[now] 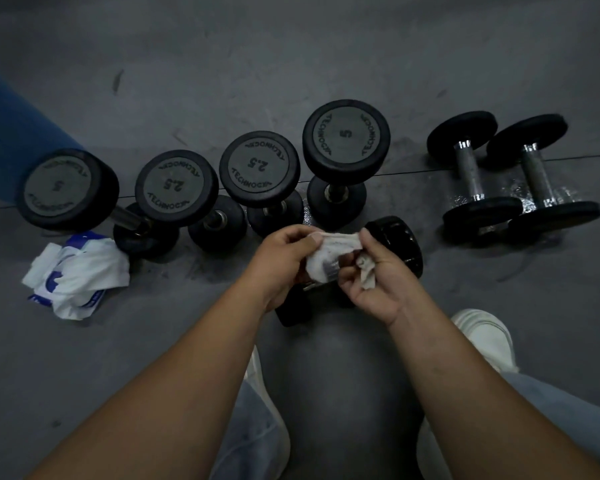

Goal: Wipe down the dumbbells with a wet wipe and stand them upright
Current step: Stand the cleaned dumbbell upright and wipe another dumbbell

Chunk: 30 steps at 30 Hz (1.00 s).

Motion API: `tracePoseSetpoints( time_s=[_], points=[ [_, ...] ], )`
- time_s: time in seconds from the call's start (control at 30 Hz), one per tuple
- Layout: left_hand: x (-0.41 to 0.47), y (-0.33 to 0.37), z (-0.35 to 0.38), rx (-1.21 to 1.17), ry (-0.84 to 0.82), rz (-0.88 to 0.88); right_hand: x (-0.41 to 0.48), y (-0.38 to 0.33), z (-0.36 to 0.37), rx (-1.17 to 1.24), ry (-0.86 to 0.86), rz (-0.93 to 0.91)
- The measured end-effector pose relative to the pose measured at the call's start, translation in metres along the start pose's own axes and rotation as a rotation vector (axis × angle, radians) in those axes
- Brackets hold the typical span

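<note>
Pinching a grubby wipe (328,259) in the grip of left hand (280,263) and right hand (378,280). Held over a dumbbell (399,244) lying flat.

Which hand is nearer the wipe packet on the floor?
Left. The left hand is to the right of the wipe packet; the right hand is farther right still. Both hold the wet wipe.

Dark grey floor (291,46), scuffed and streaked (dim, flat light throughout); a thin seam (413,172) crosses it left to right; a blue shape (7,143) fills the left edge.
</note>
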<state>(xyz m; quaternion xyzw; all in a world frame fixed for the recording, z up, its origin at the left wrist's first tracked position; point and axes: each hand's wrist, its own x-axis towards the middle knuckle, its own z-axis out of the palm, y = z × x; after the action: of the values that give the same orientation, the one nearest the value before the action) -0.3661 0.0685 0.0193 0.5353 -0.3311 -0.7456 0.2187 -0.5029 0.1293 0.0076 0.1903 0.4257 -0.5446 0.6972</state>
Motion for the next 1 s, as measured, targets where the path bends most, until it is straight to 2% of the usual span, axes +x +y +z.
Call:
tracePoseSetpoints(
  time_s=[0.07, 0.17, 0.23, 0.27, 0.3, 0.37, 0.4, 0.43, 0.5, 0.53, 0.6, 0.7, 0.73, 0.83, 0.87, 0.93, 1.0],
  points=[
    [0.003, -0.002, -0.005, 0.083, 0.036, 0.043, 0.001, -0.002, 0.001, 0.086, 0.046, -0.040],
    [0.010, -0.012, -0.020, 0.603, 0.052, 0.256, -0.002, -0.011, 0.007, 0.249, 0.136, -0.214],
    [0.010, -0.018, -0.023, 0.832, 0.098, 0.343, -0.003, -0.013, 0.011, 0.150, 0.156, -0.377],
    [0.009, -0.020, -0.023, 0.889, 0.140, 0.379, -0.004, -0.012, 0.013, -0.020, 0.166, -0.478],
    [0.007, -0.022, -0.024, 0.944, 0.195, 0.415, -0.004, -0.009, 0.012, -0.297, 0.199, -0.617],
    [0.005, -0.025, -0.028, 1.084, 0.302, 0.483, 0.003, -0.002, 0.002, -1.093, 0.290, -0.947],
    [0.004, -0.028, -0.031, 1.149, 0.339, 0.496, 0.009, 0.006, -0.007, -1.465, 0.267, -1.023],
    [0.004, -0.031, -0.034, 1.189, 0.355, 0.475, 0.015, 0.015, -0.018, -1.748, 0.219, -1.021],
    [0.002, -0.039, -0.038, 1.195, 0.299, 0.366, 0.021, 0.041, -0.039, -2.112, 0.063, -1.034],
    [0.000, -0.044, -0.039, 1.167, 0.241, 0.310, 0.022, 0.051, -0.048, -2.185, -0.029, -1.069],
    [-0.001, -0.049, -0.041, 1.082, 0.180, 0.231, 0.023, 0.055, -0.057, -2.187, -0.098, -1.106],
    [0.004, -0.052, -0.045, 1.082, 0.157, 0.217, 0.023, 0.043, -0.060, -2.092, 0.157, -1.039],
    [0.005, -0.052, -0.045, 1.093, 0.161, 0.228, 0.023, 0.043, -0.058, -2.108, 0.184, -1.043],
    [0.007, -0.053, -0.046, 1.088, 0.180, 0.236, 0.021, 0.051, -0.052, -2.185, 0.005, -1.145],
    [0.006, -0.054, -0.046, 1.089, 0.178, 0.232, 0.020, 0.049, -0.049, -2.145, 0.016, -1.148],
    [0.004, -0.055, -0.046, 1.098, 0.174, 0.236, 0.022, 0.039, -0.042, -2.060, 0.104, -1.109],
    [0.004, -0.054, -0.044, 1.102, 0.175, 0.247, 0.021, 0.029, -0.040, -2.011, 0.205, -0.972]
  ],
)
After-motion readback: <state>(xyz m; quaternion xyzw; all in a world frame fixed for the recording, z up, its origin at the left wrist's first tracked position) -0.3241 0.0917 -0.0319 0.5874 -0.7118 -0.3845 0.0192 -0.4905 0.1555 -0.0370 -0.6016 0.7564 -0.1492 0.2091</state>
